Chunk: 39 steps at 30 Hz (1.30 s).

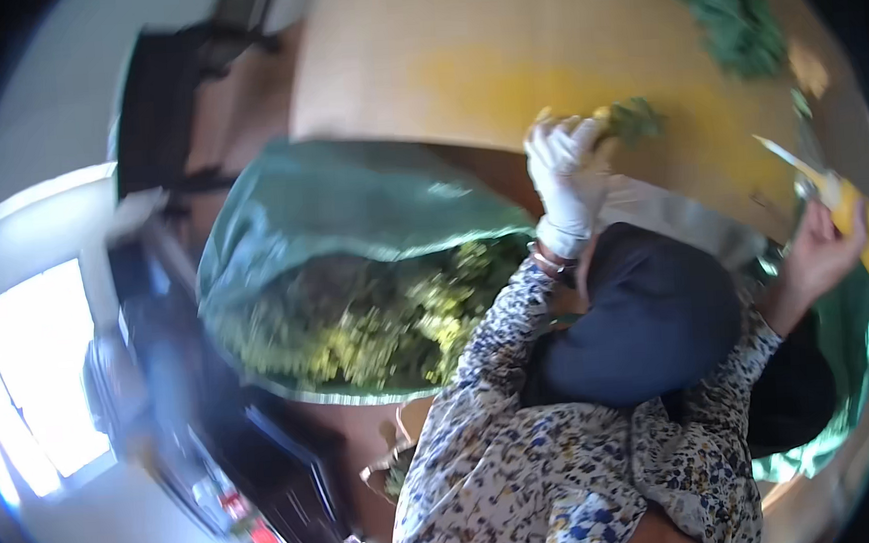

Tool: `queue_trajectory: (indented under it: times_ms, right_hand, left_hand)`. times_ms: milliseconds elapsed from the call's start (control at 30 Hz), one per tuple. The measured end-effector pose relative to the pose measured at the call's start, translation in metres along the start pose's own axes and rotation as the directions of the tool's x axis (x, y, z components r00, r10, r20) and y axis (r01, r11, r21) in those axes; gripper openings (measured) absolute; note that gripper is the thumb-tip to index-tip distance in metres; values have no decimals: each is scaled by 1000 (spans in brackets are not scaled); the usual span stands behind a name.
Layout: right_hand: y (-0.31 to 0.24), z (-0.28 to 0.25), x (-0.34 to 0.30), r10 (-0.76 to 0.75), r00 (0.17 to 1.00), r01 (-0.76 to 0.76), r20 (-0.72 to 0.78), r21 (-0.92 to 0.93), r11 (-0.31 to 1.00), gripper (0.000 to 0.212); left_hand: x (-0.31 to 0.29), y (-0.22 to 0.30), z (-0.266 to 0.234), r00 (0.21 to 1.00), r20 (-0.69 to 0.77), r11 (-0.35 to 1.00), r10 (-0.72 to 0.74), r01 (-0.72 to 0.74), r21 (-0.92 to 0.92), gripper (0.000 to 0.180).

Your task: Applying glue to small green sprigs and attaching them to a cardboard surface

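Observation:
My left hand [566, 179], in a white glove, is closed at the near edge of the brown table [372, 66]. Out of its fingers sticks a green leafy sprig [634, 118] with a bit of yellow by the fingertips. My right hand [823, 253] is bare and raised at the right, its fingers wrapped round a yellow-handled knife [838, 195]. The pale, pointed blade tilts up and left over the tabletop. Yellow powder or staining [502, 76] covers part of the table beyond my left hand. Motion blurs small details.
A large green bag [301, 205] stands open left of my left arm, full of yellow-green plant matter [388, 324]. More green leaves [733, 19] lie at the table's far right. Black chairs [156, 109] stand at left. Dark cloth [646, 318] covers my lap.

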State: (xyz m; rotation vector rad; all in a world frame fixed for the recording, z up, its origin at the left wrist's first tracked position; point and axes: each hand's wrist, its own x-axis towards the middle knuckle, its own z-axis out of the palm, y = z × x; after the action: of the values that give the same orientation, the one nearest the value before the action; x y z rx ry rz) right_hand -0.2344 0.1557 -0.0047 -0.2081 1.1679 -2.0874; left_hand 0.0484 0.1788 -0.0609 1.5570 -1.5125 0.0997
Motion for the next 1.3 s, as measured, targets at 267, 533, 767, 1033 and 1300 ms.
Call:
queue_trajectory:
  times_ms: [267, 533, 767, 1033, 1300]
  right_hand:
    - [8, 15, -6, 69, 878, -164, 474, 163, 973, 24]
    - [5, 29, -37, 210, 811, -331, 546, 132, 934, 25]
    - [-25, 31, -85, 145, 893, -264, 425, 238, 935, 25]
    - [-46, 13, -55, 78, 979, -134, 187, 314, 940, 26]
    - [-47, -13, -34, -39, 994, 1, 102, 347, 938, 20]
  left_hand:
    - [-13, -73, -258, 772, -635, 927, 0, 239, 290, 19]
    - [-60, -122, -417, 668, -711, 601, -218, 666, 442, 43]
    - [-9, -40, -320, 969, -154, 615, 191, 5, 789, 46]
    - [78, 10, -50, 951, 264, 984, 162, -135, -116, 32]
    - [239, 15, 129, 977, 63, 978, 205, -207, 38, 27]
